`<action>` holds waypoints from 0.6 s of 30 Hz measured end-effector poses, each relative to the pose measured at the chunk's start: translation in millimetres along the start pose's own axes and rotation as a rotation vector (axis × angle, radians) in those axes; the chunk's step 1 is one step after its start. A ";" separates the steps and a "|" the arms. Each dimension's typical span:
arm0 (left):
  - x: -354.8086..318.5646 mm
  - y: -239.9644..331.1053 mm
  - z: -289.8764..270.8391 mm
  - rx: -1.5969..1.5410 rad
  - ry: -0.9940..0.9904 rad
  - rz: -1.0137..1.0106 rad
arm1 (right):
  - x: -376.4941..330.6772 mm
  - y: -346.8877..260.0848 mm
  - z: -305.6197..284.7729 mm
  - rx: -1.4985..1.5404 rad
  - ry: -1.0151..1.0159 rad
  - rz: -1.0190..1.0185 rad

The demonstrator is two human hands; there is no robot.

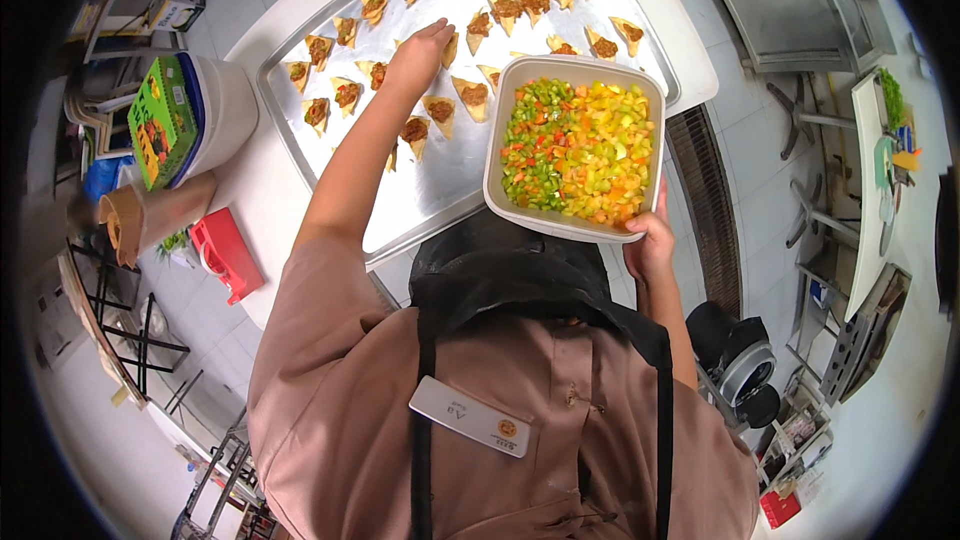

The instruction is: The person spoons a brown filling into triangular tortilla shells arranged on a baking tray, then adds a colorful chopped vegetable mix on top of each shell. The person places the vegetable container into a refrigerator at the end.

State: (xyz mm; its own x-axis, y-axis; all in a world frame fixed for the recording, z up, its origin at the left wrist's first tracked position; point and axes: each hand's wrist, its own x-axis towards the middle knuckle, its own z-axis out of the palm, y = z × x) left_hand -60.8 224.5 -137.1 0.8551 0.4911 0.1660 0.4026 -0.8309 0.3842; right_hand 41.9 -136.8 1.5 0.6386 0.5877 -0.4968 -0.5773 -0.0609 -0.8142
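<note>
Room, head view: pale tiled floor (725, 140); steel cabinet (790, 10) off the tabletop's right side, dark floor grate (708, 202) below it.
Tabletop: white table (240, 202), rounded corners, carrying a wide metal tray (425, 190) with raised rim.
Triangles: pastry triangles (440, 112), red-brown topping on most, in loose rows; one row along the tray's far edge, others across its middle and toward the left edge; some partly hidden by arm and tub.
Left hand: over the tray's middle, forearm crossing the near edge; fingers together, stretched toward the far edge, a triangle just beside them. Hand at (418, 55). Fingertips partly hidden; cannot tell whether anything is pinched.
Right hand: (652, 235) clasping the tub by its near right corner, thumb at the rim.
Tub: off-white, square-sided tub (493, 140), held above the tray's near edge, toward the near right corner.
Fill: diced vegetables (585, 145); green with red bits to the left, yellow and orange to the right.
Tabletop's left edge: red holder (226, 255) nearer, white bin (222, 115) farther, green pack (163, 125) beside that.
Clothing: brown shirt (500, 350), black apron (510, 265).
</note>
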 end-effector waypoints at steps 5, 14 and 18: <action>-0.1 7.4 -12.5 -0.041 0.071 0.022 | -0.2 0.7 -0.4 0.081 0.047 0.047; -36.9 127.3 -87.1 -0.595 -0.342 0.035 | 2.5 -0.8 0.0 0.076 0.001 0.015; -63.8 170.2 -92.2 -0.252 -0.479 0.280 | 3.6 0.0 -1.2 0.086 -0.035 0.007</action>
State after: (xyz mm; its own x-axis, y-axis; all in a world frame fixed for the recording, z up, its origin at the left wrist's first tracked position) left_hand -77.0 75.9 1.4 0.9927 0.0422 -0.1130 0.1019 -0.7949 0.5981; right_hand 44.8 -135.7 -0.7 0.6173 0.6153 -0.4903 -0.6240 0.0034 -0.7814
